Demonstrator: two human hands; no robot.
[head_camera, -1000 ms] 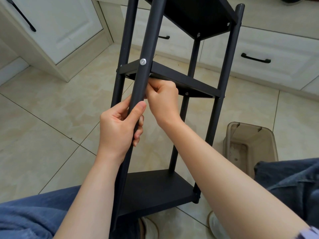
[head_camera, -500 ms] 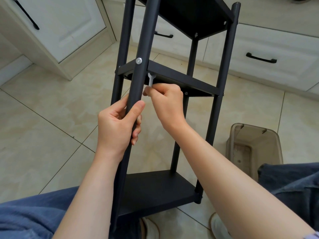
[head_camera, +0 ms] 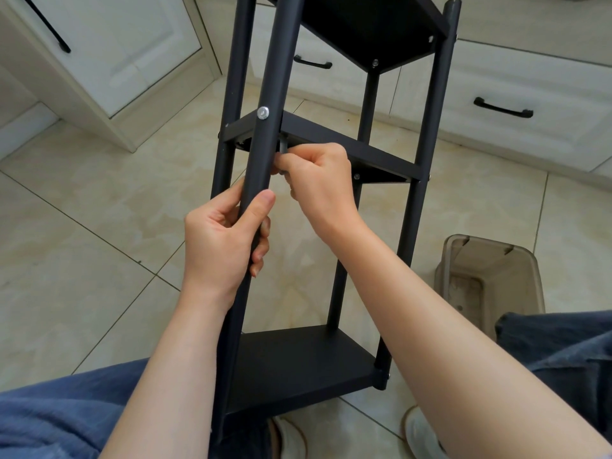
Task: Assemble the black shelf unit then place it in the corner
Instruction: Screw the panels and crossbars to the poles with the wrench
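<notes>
The black shelf unit [head_camera: 334,144] stands upright on the tiled floor between my knees, with three shelves on four round posts. My left hand [head_camera: 222,240] grips the near post [head_camera: 268,94] below the middle shelf. A silver bolt head [head_camera: 263,112] shows on that post at the middle shelf. My right hand [head_camera: 318,183] pinches a small grey wrench [head_camera: 283,148] whose upper end reaches under the middle shelf, right behind the post. The wrench's head is hidden by the post and the shelf edge.
White cabinets with black handles [head_camera: 503,109] run along the back and left [head_camera: 46,24]. A translucent brown plastic bin [head_camera: 490,273] stands on the floor to the right of the shelf. My jeans-clad knees [head_camera: 49,419] and shoes [head_camera: 420,432] frame the shelf's base.
My right hand has shifted slightly and turned the wrench under the middle shelf; the bright wrench end seen half a second ago is now darker and more tucked behind the post. The left hand keeps its grip.
</notes>
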